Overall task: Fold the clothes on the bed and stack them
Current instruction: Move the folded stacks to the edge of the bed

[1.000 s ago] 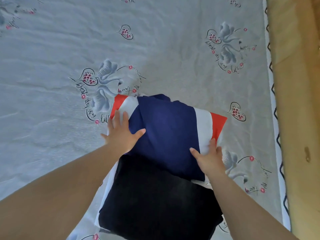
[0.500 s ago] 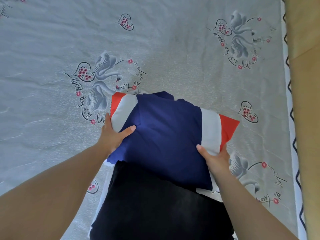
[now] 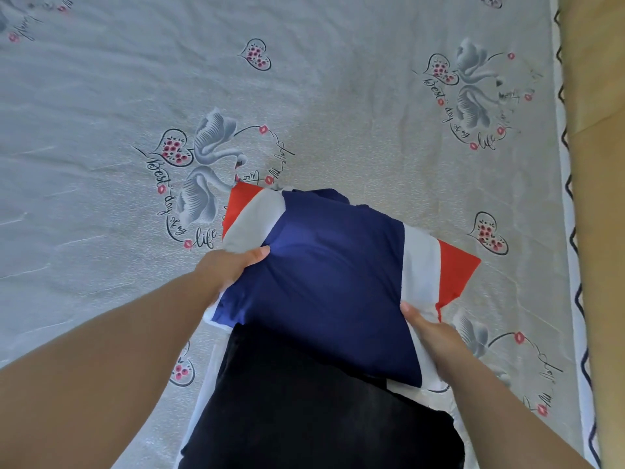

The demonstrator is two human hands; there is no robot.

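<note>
A folded garment in navy blue with white and red stripes point(image 3: 331, 275) is held a little above the bed, tilted. My left hand point(image 3: 226, 270) grips its left edge, thumb on top and fingers hidden underneath. My right hand point(image 3: 431, 333) grips its lower right edge the same way. Directly below and nearer to me lies a folded black garment point(image 3: 314, 411), with a white piece of cloth point(image 3: 203, 394) showing under its left side. The striped garment overlaps the black one's far edge.
The bed is covered by a grey sheet point(image 3: 338, 113) printed with swans, hearts and lettering. Its right border with a zigzag line point(image 3: 571, 231) runs along a tan wooden surface point(image 3: 602, 164) at the right.
Both hands went from lying flat on the striped garment to gripping its sides with fingers tucked beneath. The garment has risen slightly and shifted right over the black one.
</note>
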